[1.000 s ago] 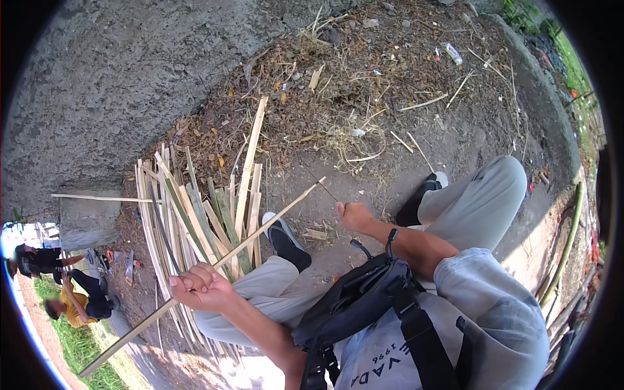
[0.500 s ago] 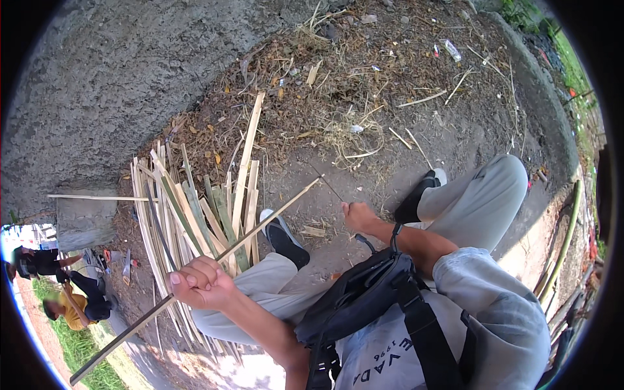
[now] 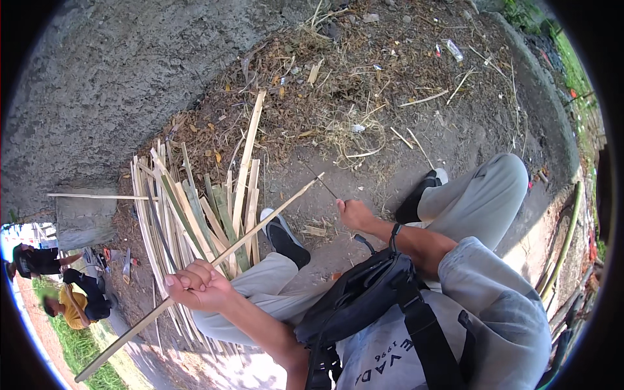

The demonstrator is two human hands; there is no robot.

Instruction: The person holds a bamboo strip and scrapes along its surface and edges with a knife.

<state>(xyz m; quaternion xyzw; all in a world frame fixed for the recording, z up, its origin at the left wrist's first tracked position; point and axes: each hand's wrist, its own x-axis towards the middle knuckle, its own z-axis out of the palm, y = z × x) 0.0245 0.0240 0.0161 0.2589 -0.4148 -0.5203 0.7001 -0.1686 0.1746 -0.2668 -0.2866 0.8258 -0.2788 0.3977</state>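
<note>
My left hand (image 3: pixel 200 286) is closed round a long, narrow bamboo strip (image 3: pixel 279 208), held slantwise, with its lower end running out at the lower left. At the strip's far tip, the thin dark blade of a knife (image 3: pixel 329 190) crosses it and seems to touch. My right hand (image 3: pixel 356 214) is shut on this knife, its handle hidden inside the fist. Beneath and left of my left hand lies a heap of pale and greenish bamboo strips (image 3: pixel 244 169), fanned out on the ground.
A rough grey concrete wall (image 3: pixel 130 84) rises at the upper left. Dry leaves and litter (image 3: pixel 364 78) cover the ground ahead, with a clear plastic bottle (image 3: pixel 454 51). My black bag (image 3: pixel 354 292) hangs across me. Two people (image 3: pixel 71 305) are at the far left.
My right hand and the knife have shifted slightly left, toward the strip. The strip's lower end has moved a little up and to the right.
</note>
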